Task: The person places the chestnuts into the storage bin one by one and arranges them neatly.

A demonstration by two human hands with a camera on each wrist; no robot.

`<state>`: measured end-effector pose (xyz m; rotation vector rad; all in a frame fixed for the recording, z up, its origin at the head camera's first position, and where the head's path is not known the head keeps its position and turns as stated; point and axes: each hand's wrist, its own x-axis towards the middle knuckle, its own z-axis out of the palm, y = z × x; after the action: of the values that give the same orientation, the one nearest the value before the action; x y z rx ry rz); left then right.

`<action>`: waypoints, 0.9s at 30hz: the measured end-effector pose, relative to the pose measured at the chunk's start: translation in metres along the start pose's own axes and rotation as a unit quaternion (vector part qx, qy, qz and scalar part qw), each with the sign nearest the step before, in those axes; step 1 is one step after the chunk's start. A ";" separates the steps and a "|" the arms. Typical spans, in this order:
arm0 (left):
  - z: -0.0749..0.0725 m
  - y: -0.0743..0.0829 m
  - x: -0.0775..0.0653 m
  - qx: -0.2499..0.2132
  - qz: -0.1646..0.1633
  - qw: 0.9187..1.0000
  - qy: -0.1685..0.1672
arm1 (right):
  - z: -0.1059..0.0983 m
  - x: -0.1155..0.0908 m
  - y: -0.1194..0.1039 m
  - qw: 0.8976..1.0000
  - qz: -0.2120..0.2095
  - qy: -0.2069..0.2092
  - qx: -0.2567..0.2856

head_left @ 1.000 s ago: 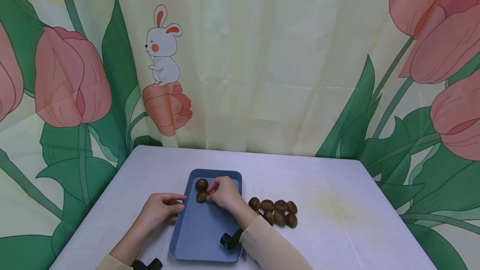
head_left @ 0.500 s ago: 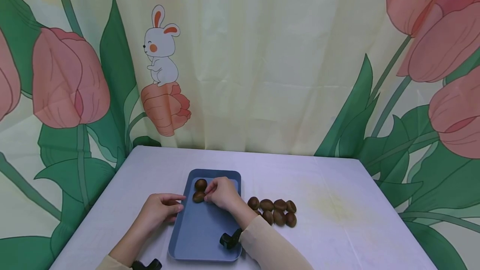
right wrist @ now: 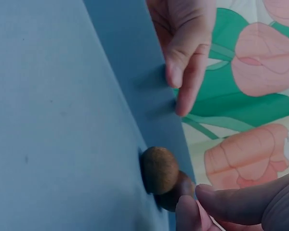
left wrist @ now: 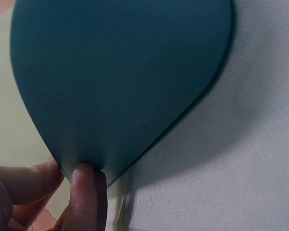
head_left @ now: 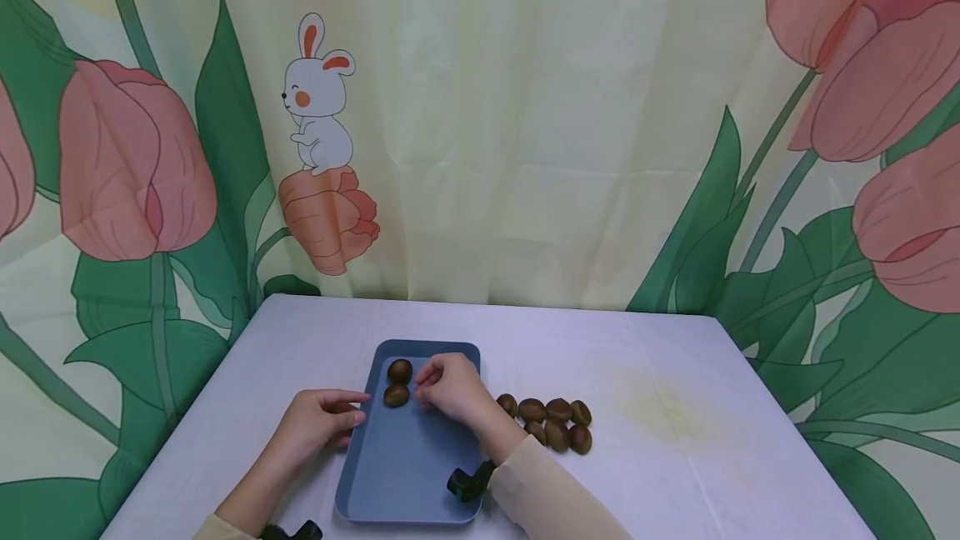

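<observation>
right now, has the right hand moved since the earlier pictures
Yes: in the head view, the right hand has shifted slightly right against the blue tray.

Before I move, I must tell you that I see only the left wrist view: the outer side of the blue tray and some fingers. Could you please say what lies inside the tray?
Observer: Two chestnuts lie inside the tray, toward its far left corner.
Operator: Thank you. And where is the right hand?
Observer: It is over the tray, just right of the two chestnuts.
Operator: Are there also chestnuts outside?
Observer: Yes, a group of chestnuts lies on the table, right of the tray.
</observation>
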<state>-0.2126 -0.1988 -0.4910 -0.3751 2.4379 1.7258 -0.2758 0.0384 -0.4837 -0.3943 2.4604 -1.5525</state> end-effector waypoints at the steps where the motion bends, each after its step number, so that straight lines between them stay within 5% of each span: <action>1: 0.000 0.000 0.000 0.000 0.001 1.000 0.000 | -0.002 -0.001 0.000 1.000 -0.001 -0.001 0.001; 27: -0.001 -0.002 0.001 0.002 0.008 1.000 -0.004 | -0.060 -0.032 0.004 1.000 -0.007 0.011 0.002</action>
<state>-0.2129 -0.2008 -0.4931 -0.3486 2.4445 1.7258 -0.2649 0.1016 -0.4606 -0.3972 2.4763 -1.5745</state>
